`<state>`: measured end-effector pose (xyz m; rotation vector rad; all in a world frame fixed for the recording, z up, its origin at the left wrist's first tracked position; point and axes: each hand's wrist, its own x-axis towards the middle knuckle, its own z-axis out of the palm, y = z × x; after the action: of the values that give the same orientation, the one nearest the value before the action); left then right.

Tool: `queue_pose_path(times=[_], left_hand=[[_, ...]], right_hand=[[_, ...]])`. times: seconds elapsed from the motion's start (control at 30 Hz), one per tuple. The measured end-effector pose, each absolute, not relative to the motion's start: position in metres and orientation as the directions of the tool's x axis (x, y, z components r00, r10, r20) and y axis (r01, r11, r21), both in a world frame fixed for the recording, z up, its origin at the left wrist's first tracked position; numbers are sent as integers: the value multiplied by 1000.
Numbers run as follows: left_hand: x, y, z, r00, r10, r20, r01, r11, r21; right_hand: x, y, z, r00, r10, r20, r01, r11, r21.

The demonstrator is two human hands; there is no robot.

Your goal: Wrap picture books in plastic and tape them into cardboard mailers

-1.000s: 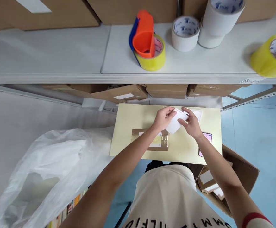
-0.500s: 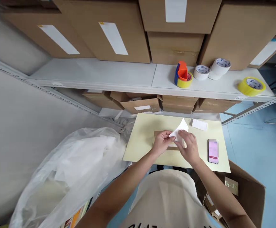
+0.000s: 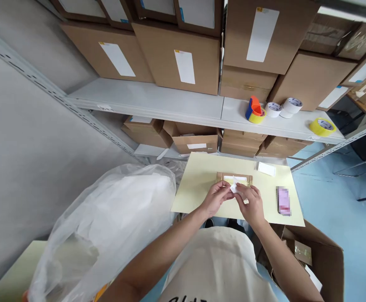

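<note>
Both my hands meet over a pale yellow board (image 3: 198, 184). My left hand (image 3: 216, 197) and my right hand (image 3: 249, 203) pinch a small folded white paper (image 3: 233, 188) between their fingertips. Just beyond them on the board lies a flat brown taped packet (image 3: 235, 178) with a white label. A stack of white labels (image 3: 266, 168) rests at the board's far right part, and a phone (image 3: 284, 201) lies to the right of my right hand.
A big clear plastic bag (image 3: 107, 222) bulges at my left. An open cardboard box (image 3: 315, 251) sits at my lower right. The grey shelf (image 3: 176, 107) ahead carries a tape dispenser (image 3: 254, 110), white tape rolls (image 3: 283, 107), a yellow roll (image 3: 322, 126) and cardboard boxes.
The white paper, held wide and raised before, is now folded small between my fingertips, closer to me. My head has tilted up, showing more of the shelves.
</note>
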<state>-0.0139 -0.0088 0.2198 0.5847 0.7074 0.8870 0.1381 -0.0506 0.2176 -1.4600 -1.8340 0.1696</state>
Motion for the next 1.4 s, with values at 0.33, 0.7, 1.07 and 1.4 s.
queue_pose_path(times=[0.33, 0.7, 1.07, 1.4], left_hand=[[-9, -9, 214, 375, 903, -211, -343, 346, 873], [21, 6, 209, 291, 956, 22, -149, 23, 989], [47, 9, 221, 301, 954, 20, 134, -63, 989], [46, 16, 205, 238, 957, -168, -138, 204, 969]], right_hand=[[143, -43, 232, -48, 918, 393, 639, 331, -695], [175, -17, 238, -33, 991, 129, 347, 132, -928], [208, 6, 212, -113, 988, -103, 108, -91, -990], [204, 14, 203, -104, 982, -155, -1, -156, -988]])
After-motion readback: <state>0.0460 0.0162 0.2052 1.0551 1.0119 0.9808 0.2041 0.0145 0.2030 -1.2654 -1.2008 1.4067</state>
